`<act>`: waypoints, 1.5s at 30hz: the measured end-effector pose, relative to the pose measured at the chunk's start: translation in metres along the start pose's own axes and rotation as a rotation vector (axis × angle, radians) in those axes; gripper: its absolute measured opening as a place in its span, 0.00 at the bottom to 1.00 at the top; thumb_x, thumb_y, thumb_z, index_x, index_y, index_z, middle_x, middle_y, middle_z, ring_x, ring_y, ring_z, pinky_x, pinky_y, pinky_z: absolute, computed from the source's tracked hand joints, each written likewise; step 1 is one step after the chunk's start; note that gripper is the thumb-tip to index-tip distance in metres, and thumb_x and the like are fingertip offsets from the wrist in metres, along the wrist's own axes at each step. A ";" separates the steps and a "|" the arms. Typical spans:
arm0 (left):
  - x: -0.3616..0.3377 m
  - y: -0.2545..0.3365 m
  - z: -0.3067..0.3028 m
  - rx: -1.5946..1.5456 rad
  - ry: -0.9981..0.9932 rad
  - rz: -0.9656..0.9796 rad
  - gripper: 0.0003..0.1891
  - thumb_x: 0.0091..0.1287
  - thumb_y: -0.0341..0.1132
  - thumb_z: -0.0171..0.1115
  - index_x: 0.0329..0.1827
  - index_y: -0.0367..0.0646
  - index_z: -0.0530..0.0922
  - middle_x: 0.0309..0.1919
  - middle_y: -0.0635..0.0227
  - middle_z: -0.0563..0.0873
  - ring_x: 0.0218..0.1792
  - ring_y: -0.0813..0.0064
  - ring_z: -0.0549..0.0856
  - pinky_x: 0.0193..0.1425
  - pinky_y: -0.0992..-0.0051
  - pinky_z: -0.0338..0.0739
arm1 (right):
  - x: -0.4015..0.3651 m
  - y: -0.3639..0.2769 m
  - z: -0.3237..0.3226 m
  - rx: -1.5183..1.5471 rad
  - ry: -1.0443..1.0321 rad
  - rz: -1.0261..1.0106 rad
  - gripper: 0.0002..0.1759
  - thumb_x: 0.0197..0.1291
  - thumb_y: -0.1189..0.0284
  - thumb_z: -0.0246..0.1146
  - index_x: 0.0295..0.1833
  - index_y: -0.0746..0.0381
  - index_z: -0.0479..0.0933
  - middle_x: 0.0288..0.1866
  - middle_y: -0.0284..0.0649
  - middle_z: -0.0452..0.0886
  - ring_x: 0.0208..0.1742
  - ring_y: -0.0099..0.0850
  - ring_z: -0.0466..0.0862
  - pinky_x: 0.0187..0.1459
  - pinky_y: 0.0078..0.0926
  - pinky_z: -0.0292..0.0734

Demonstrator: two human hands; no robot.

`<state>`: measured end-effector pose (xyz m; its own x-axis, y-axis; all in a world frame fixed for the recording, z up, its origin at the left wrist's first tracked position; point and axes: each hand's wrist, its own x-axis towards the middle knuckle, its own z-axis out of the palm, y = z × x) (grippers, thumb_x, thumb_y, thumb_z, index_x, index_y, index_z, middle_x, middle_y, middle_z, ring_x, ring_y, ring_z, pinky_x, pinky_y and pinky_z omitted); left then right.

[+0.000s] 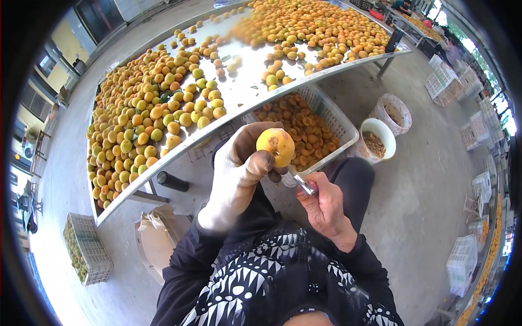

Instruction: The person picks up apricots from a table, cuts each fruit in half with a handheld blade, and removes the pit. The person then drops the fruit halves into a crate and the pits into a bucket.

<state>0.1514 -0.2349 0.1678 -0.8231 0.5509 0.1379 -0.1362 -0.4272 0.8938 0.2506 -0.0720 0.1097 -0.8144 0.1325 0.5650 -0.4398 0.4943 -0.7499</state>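
Observation:
My left hand (236,168), in a pale glove with stained fingertips, grips a yellow-orange apricot (276,145) with a brownish spot facing up. Just below the fruit, a short knife (303,182) with a shiny metal handle points toward it. My bare right hand (329,209) is wrapped around that handle. Whether the blade touches the apricot is hidden behind the left fingers. Beyond both hands sits a white plastic crate (333,108) holding many opened apricot halves (304,130).
A metal-topped table (246,89) heaped with whole apricots (144,119) slants across the front. Right of the crate stand a white bucket (387,131) and a second bucket (405,129). More crates (462,263) line the right side; one crate (97,258) of fruit is at left.

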 end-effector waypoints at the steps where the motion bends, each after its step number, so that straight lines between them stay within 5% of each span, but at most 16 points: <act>1: 0.000 0.000 0.000 0.000 -0.003 -0.001 0.43 0.52 0.56 0.78 0.62 0.32 0.72 0.46 0.63 0.84 0.36 0.77 0.85 0.36 0.80 0.79 | 0.001 0.002 0.000 -0.026 -0.008 -0.014 0.12 0.65 0.69 0.67 0.42 0.63 0.72 0.22 0.37 0.69 0.18 0.30 0.71 0.23 0.25 0.68; 16: 0.001 -0.008 0.007 0.072 0.081 0.077 0.40 0.57 0.56 0.76 0.62 0.33 0.73 0.44 0.64 0.85 0.35 0.80 0.84 0.35 0.84 0.77 | 0.010 0.024 0.009 -0.184 -0.002 -0.132 0.11 0.67 0.71 0.63 0.39 0.64 0.68 0.24 0.42 0.70 0.20 0.43 0.75 0.23 0.37 0.68; 24: 0.013 -0.016 0.000 0.274 0.085 0.075 0.32 0.74 0.60 0.51 0.59 0.35 0.75 0.33 0.69 0.82 0.22 0.87 0.71 0.27 0.86 0.63 | 0.011 0.030 0.020 -0.193 -0.067 -0.041 0.13 0.67 0.70 0.63 0.39 0.65 0.67 0.23 0.46 0.70 0.22 0.49 0.76 0.24 0.40 0.69; 28: 0.024 -0.024 -0.007 0.293 0.066 -0.036 0.32 0.76 0.60 0.46 0.59 0.35 0.75 0.31 0.70 0.82 0.24 0.87 0.71 0.29 0.85 0.63 | 0.011 0.029 0.022 -0.239 -0.079 0.027 0.13 0.66 0.71 0.64 0.40 0.66 0.65 0.23 0.48 0.73 0.24 0.51 0.78 0.24 0.42 0.70; 34: 0.024 -0.026 0.008 0.343 0.272 0.122 0.28 0.77 0.57 0.46 0.55 0.38 0.77 0.33 0.69 0.81 0.29 0.86 0.73 0.30 0.84 0.65 | 0.018 0.028 0.023 -0.280 -0.099 0.066 0.13 0.65 0.73 0.64 0.41 0.66 0.65 0.24 0.49 0.75 0.26 0.52 0.80 0.25 0.42 0.72; 38: 0.027 -0.032 -0.003 0.274 0.273 0.026 0.27 0.76 0.58 0.48 0.51 0.39 0.78 0.32 0.70 0.79 0.26 0.86 0.73 0.28 0.84 0.64 | 0.020 0.038 0.024 -0.324 -0.116 0.033 0.13 0.65 0.73 0.64 0.40 0.65 0.65 0.24 0.49 0.76 0.26 0.51 0.81 0.25 0.42 0.72; 40: 0.030 -0.035 -0.009 0.063 0.231 -0.239 0.22 0.81 0.50 0.43 0.53 0.40 0.76 0.37 0.73 0.78 0.31 0.87 0.74 0.33 0.86 0.68 | 0.020 0.037 0.021 -0.340 -0.130 0.045 0.13 0.65 0.73 0.64 0.39 0.65 0.65 0.23 0.49 0.75 0.26 0.51 0.81 0.25 0.42 0.73; 45: 0.040 -0.042 -0.007 0.125 0.175 -0.163 0.25 0.80 0.53 0.42 0.52 0.39 0.77 0.36 0.73 0.78 0.30 0.87 0.73 0.32 0.85 0.66 | 0.018 0.035 0.019 -0.370 -0.105 0.116 0.13 0.65 0.72 0.63 0.38 0.66 0.64 0.21 0.50 0.75 0.24 0.51 0.81 0.25 0.41 0.73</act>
<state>0.1201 -0.2002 0.1330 -0.8800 0.4685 -0.0784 -0.2145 -0.2448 0.9456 0.2135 -0.0682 0.0872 -0.8936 0.1266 0.4307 -0.1918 0.7598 -0.6212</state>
